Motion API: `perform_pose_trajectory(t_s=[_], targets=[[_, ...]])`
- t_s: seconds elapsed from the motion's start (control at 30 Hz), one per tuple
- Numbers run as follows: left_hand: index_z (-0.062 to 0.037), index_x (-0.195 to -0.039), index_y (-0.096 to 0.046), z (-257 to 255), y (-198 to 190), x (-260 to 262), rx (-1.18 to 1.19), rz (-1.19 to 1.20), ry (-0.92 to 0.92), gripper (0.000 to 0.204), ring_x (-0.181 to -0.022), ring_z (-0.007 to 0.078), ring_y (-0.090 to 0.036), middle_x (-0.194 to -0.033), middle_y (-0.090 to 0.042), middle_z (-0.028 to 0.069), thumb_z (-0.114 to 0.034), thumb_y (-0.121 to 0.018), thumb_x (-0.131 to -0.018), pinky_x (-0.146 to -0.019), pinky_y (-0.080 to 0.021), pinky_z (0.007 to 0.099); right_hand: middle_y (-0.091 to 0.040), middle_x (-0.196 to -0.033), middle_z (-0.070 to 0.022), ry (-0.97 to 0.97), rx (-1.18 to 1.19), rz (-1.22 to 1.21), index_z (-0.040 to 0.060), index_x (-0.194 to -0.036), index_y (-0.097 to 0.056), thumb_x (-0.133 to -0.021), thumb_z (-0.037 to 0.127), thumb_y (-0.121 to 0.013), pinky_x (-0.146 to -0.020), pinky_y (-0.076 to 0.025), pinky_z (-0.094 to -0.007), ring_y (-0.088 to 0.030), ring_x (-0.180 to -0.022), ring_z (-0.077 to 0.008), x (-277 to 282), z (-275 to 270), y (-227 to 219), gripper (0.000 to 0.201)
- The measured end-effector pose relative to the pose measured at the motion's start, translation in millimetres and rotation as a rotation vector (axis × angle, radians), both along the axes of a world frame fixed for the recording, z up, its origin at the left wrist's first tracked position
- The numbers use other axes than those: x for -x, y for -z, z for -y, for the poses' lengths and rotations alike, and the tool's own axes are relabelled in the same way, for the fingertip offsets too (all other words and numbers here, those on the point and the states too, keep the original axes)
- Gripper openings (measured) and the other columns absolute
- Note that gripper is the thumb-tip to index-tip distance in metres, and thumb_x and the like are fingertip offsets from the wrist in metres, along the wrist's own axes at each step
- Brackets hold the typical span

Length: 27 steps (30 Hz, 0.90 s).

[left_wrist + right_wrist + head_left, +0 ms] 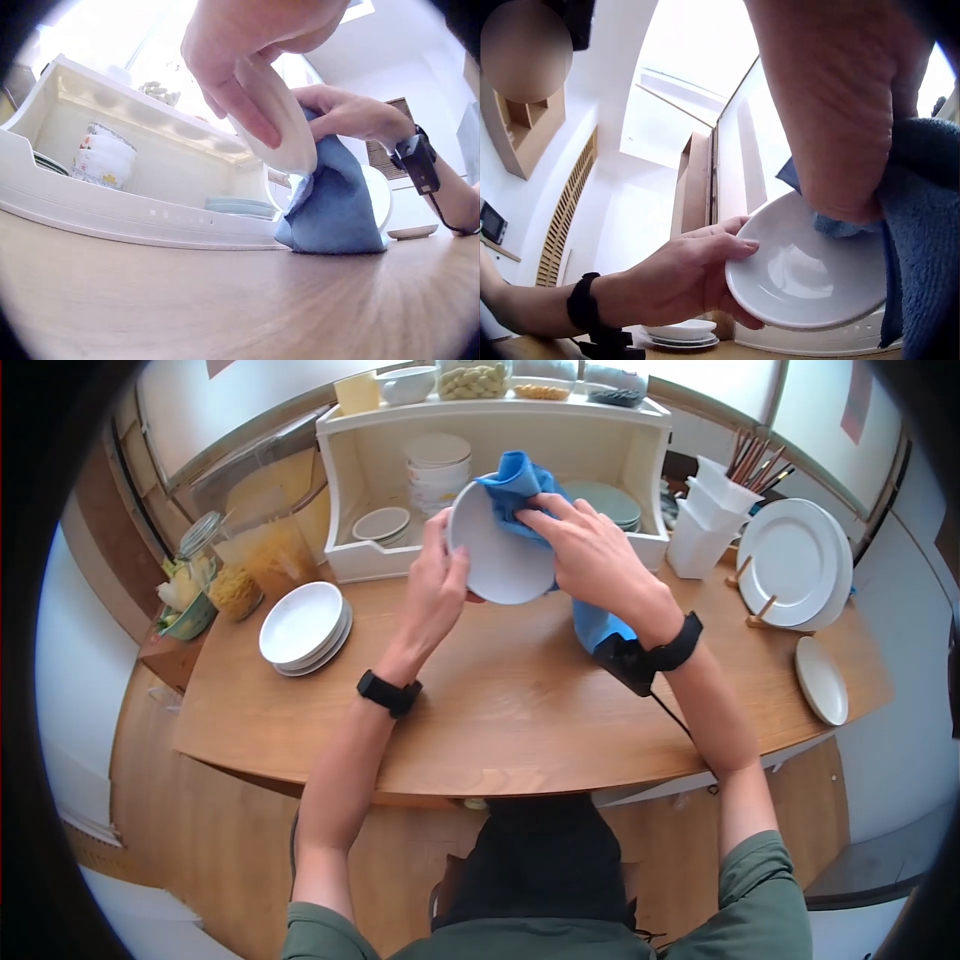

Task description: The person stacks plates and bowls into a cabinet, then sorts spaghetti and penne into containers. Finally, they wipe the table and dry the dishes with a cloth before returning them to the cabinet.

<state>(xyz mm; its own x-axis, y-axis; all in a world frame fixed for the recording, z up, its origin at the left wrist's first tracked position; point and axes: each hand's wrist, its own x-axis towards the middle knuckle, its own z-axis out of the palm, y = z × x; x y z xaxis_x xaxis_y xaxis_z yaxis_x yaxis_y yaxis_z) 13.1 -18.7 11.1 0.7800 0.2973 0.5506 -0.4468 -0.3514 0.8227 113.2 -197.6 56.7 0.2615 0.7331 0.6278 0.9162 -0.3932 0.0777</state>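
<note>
A small white plate (505, 565) is held tilted above the table, its shiny inner face turned toward the person. My left hand (438, 575) grips it by the left rim, thumb on the face and fingers behind, as the left wrist view also shows. At the upper right rim, my right hand (600, 555) pinches a blue cloth (515, 485) against the plate. The cloth folds over the rim, and its lower end (337, 217) hangs down behind to the tabletop. In the right wrist view the plate (802, 270) is partly covered by the right hand and cloth.
Stacked white plates (302, 625) sit at the left on the wooden table (480, 700). Behind stands a white shelf (345, 565) with bowls and plates. At the right are large plates in a rack (790, 560), a small dish (822, 680) and white chopstick holders (700, 525).
</note>
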Motion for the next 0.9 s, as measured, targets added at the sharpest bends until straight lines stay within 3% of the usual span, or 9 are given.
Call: perform_pose_trajectory(t_s=[0.17, 0.23, 0.3, 0.37, 0.57, 0.63, 0.73, 0.8, 0.9], targets=[[-0.0062, -0.138, -0.032, 3, -1, 1, -0.023, -0.076, 0.087, 0.041, -0.087, 0.0251, -0.067, -0.108, -0.059, 0.0184, -0.011, -0.04, -0.098, -0.057, -0.061, 0.0336, -0.054, -0.12, -0.0083, -0.14, -0.025, 0.109, 0.0083, -0.121, -0.058, -0.069, -0.005, -0.065, -0.081, -0.05, -0.041, -0.057, -0.1, -0.0311, 13, -15, 11, 0.054], [-0.0076, -0.14, -0.034, 2, -2, 3, -0.011, -0.135, 0.063, 0.04, -0.091, 0.0195, -0.064, -0.114, -0.055, 0.0135, -0.012, -0.038, -0.101, -0.06, -0.062, 0.0308, -0.054, -0.119, -0.0088, -0.168, 0.03, 0.119, 0.0081, -0.121, -0.058, -0.069, -0.004, -0.066, -0.081, -0.05, -0.0406, -0.057, -0.1, -0.0301, 21, -17, 15, 0.054], [-0.0073, -0.14, -0.033, 1, -2, 2, -0.018, -0.133, 0.06, 0.04, -0.09, 0.0193, -0.064, -0.113, -0.055, 0.0134, -0.011, -0.038, -0.1, -0.06, -0.062, 0.0306, -0.052, -0.125, -0.009, -0.162, 0.054, 0.109, 0.01, -0.125, -0.056, -0.069, -0.003, -0.066, -0.084, -0.049, -0.0399, -0.056, -0.1, -0.0306, 22, -17, 15, 0.059], [-0.007, -0.14, -0.033, 1, -3, 2, -0.024, -0.129, 0.059, 0.04, -0.089, 0.0191, -0.064, -0.113, -0.055, 0.0134, -0.011, -0.038, -0.1, -0.06, -0.062, 0.0303, -0.055, -0.118, -0.0073, -0.17, -0.003, 0.136, 0.0101, -0.118, -0.06, -0.072, -0.001, -0.066, -0.08, -0.051, -0.0403, -0.059, -0.099, -0.0295, 16, -17, 13, 0.048], [-0.0033, -0.139, -0.032, 5, -3, 1, -0.026, -0.108, 0.017, 0.04, -0.088, 0.0189, -0.064, -0.113, -0.055, 0.0142, -0.01, -0.037, -0.1, -0.06, -0.062, 0.0303, -0.058, -0.116, -0.0071, 0.044, -0.034, 0.066, 0.0091, -0.115, -0.063, -0.071, 0.0, -0.063, -0.081, -0.052, -0.0403, -0.06, -0.097, -0.0301, -7, -12, 14, 0.045], [-0.0002, -0.136, -0.033, 4, 0, -2, -0.049, -0.032, -0.054, 0.039, -0.079, 0.0223, -0.068, -0.1, -0.062, 0.0176, -0.01, -0.039, -0.099, -0.058, -0.061, 0.0325, -0.057, -0.12, -0.0094, 0.042, -0.008, -0.001, 0.0068, -0.12, -0.06, -0.07, -0.003, -0.06, -0.083, -0.052, -0.0407, -0.059, -0.099, -0.0324, -8, -12, 16, 0.051], [-0.0012, -0.137, -0.032, 4, 3, -4, -0.029, -0.005, -0.011, 0.04, -0.08, 0.0218, -0.067, -0.102, -0.062, 0.0171, -0.013, -0.039, -0.1, -0.059, -0.061, 0.033, -0.056, -0.125, -0.013, -0.043, -0.102, -0.098, 0.0037, -0.126, -0.056, -0.07, -0.005, -0.057, -0.088, -0.05, -0.0422, -0.058, -0.104, -0.0363, -7, -13, 17, 0.057], [-0.0022, -0.139, -0.031, 5, 2, -3, -0.026, -0.026, 0.027, 0.04, -0.086, 0.02, -0.065, -0.109, -0.058, 0.0159, -0.014, -0.039, -0.101, -0.06, -0.062, 0.0318, -0.054, -0.129, -0.0159, -0.224, -0.178, -0.087, 0.0016, -0.13, -0.052, -0.071, -0.007, -0.053, -0.094, -0.047, -0.0432, -0.055, -0.108, -0.0396, -8, -15, 15, 0.06], [-0.0035, -0.14, -0.03, 9, 2, -3, -0.03, -0.001, 0.059, 0.04, -0.093, 0.0187, -0.064, -0.117, -0.053, 0.015, -0.016, -0.038, -0.103, -0.062, -0.062, 0.0306, -0.054, -0.13, -0.0169, -0.373, -0.091, -0.145, 0.0024, -0.13, -0.052, -0.072, -0.008, -0.051, -0.097, -0.044, -0.0433, -0.054, -0.11, -0.0402, 1, -16, 12, 0.059]])
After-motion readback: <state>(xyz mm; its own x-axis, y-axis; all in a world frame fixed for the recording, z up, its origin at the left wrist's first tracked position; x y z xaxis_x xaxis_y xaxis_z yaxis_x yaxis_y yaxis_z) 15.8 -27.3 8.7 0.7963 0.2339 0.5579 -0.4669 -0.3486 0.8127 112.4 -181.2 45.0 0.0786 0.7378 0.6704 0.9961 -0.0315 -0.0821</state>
